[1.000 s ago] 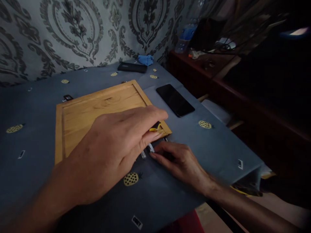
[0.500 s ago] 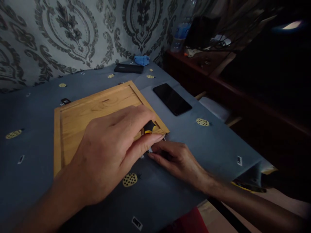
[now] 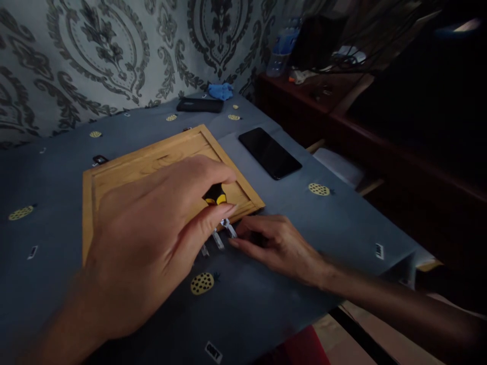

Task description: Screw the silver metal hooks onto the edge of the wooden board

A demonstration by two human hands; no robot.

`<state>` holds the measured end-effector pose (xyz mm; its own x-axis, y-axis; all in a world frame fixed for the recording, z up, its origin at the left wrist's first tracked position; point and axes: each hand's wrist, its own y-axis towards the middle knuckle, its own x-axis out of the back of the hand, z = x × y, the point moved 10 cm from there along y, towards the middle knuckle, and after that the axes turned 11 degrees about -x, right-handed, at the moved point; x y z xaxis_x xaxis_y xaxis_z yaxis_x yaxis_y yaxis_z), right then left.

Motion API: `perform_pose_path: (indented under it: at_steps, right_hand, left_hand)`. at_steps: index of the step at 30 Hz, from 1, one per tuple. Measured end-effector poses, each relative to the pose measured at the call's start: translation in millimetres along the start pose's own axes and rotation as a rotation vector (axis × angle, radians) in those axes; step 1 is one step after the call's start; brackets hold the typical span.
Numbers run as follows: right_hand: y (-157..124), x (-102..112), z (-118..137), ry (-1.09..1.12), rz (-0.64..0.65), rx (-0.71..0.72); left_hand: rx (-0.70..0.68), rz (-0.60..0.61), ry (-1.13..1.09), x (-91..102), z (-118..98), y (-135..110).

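Tabletop (image 3: 342, 228) under a blue-grey cloth, one. Wooden tray (image 3: 125, 172), one, lying flat with its long side running about 8 to 2 o'clock.

My left hand (image 3: 152, 238) is over the tray's near right corner, thumb and fingers pinched tight on a black-and-yellow tool (image 3: 215, 194); I see only its stubby handle. My right hand (image 3: 281, 248) comes in from 4 o'clock and lies low on the cloth, fingers close together, tips touching or just beside the rightmost metal piece. I can't tell if it grips anything.

Dark phones, two: one (image 3: 269, 152) at 2 o'clock from the tray, just off its edge, the other (image 3: 199, 105) at 12, near the wall. Blue rag (image 3: 220, 90), one, just past that.

Metal pieces (image 3: 217, 238): I count three, small and bright, in a row just off the tray's near edge. Each has its long axis about 11 to 5. They sit directly under the tool at 6 o'clock, between both hands; the right hand is nearer.
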<state>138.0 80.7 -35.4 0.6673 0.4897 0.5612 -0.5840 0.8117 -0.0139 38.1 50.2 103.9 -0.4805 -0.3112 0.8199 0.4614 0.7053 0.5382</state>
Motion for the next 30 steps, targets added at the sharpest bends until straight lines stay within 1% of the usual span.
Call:
perform_pose_path:
  at_steps: [4,10,12,14,16,20,23,27,30]
  right_hand:
    - [-2,3,0,0.011,-0.038,0.019]
    - [-3,2,1,0.024,-0.018,0.047]
    - [-3,2,1,0.021,-0.022,0.052]
    - [-3,1,1,0.016,-0.027,0.063]
    - [-3,1,1,0.015,-0.038,0.080]
    - [-4,2,1,0.012,-0.052,0.090]
    - [-3,3,2,0.006,-0.057,0.096]
    - [-3,1,1,0.001,-0.041,0.083]
    - [-3,1,0,0.010,-0.034,0.071]
  left_hand:
    - [-0.035,0.000,-0.012,0.2,-4,2]
    - [-0.083,0.126,-0.144,-7.8,-9,10]
    - [-0.086,0.148,-0.155,-9.1,-9,12]
    - [-0.084,0.142,-0.151,-9.5,-8,12]
    - [-0.069,0.112,-0.131,-9.4,-8,11]
    - [0.004,0.025,-0.057,-7.5,-4,7]
    - [0.048,0.003,-0.036,-7.5,-2,7]
    - [0.010,-0.012,-0.102,-4.5,-2,9]
    - [-0.019,0.036,-0.142,-6.6,-2,10]
